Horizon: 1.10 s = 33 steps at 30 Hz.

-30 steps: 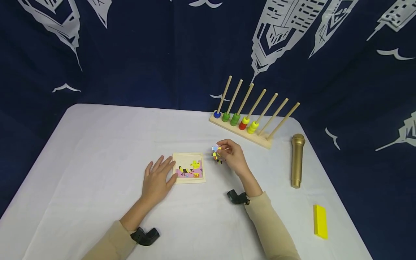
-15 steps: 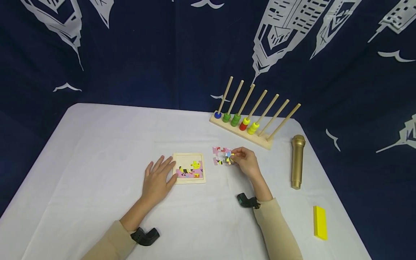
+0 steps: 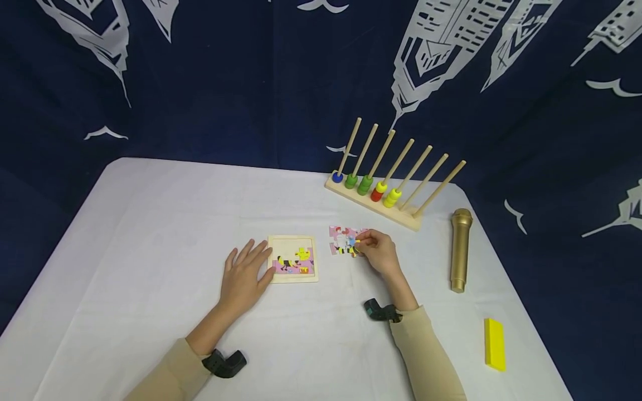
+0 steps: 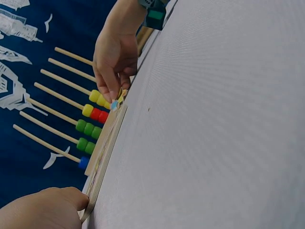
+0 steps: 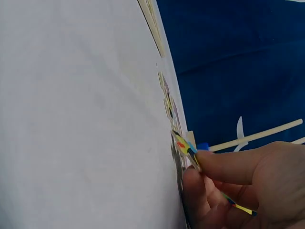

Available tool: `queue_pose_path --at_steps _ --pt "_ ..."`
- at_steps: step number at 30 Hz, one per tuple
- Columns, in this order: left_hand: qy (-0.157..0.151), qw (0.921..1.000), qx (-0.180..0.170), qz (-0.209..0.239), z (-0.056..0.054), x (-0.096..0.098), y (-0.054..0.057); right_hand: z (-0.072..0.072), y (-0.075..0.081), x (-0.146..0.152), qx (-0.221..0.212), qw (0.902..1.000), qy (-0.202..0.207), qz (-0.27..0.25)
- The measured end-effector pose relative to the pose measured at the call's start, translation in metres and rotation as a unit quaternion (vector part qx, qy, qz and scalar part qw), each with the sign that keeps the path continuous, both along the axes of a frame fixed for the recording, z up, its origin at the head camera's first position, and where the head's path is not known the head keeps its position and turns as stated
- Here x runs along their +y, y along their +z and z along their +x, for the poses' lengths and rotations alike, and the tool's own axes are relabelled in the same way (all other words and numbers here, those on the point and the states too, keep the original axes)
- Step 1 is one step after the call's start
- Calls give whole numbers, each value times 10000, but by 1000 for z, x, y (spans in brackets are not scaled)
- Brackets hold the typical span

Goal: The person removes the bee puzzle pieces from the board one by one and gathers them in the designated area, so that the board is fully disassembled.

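Observation:
My left hand (image 3: 246,281) lies with fairly straight fingers against the left edge of a square wooden puzzle tray (image 3: 296,279). Assembled pieces with a bee picture (image 3: 286,264) fill the lower part of the tray. To its right, thumb and fingers of my right hand (image 3: 380,250) pinch a colourful jigsaw piece (image 5: 186,145), tilted close over several loose pink puzzle pieces (image 3: 338,233) on the table. In the right wrist view, another colourful edge (image 5: 243,208) shows behind the fingers. The left wrist view shows the left thumb at the tray's corner.
A wooden peg abacus (image 3: 371,203) with coloured beads stands at the back right. A gold microphone (image 3: 460,250) and a yellow block (image 3: 495,344) lie farther right on the white-covered table (image 3: 150,234). Behind hangs a dark blue patterned cloth (image 3: 225,83).
My right hand has shifted right and slightly toward me with the pinched jigsaw piece, uncovering the loose pieces. Over the last half second it barely moves. My left hand stays on the tray.

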<state>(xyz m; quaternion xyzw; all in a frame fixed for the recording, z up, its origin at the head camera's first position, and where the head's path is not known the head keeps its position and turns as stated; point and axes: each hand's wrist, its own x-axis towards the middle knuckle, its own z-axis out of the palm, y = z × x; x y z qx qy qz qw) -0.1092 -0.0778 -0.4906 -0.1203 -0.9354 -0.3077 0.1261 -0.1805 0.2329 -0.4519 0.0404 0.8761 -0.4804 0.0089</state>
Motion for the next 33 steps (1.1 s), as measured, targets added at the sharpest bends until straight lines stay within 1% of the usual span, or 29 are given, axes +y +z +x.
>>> queue_pose_path --at_steps 6,12,17,21,29,31,33 --pt "-2 10000 -32 -11 0 0 0 -1 -4 -2 210 9986 -66 487" --pt "17 9999 -95 -52 0 0 0 0 -6 -1 558 9935 -9 995" --pt "-2 9999 -101 -34 0 0 0 1 -8 -2 665 9912 -38 1146" --pt "-3 10000 -83 -22 0 0 0 1 -6 -1 567 9937 -212 942" --pt "6 10000 -79 -8 0 1 0 0 3 2 420 9961 -737 223" --pt "11 10000 -75 -11 0 0 0 0 5 2 395 9963 -763 45" --pt "15 10000 -69 -13 0 0 0 2 7 0 389 9968 -693 -110"
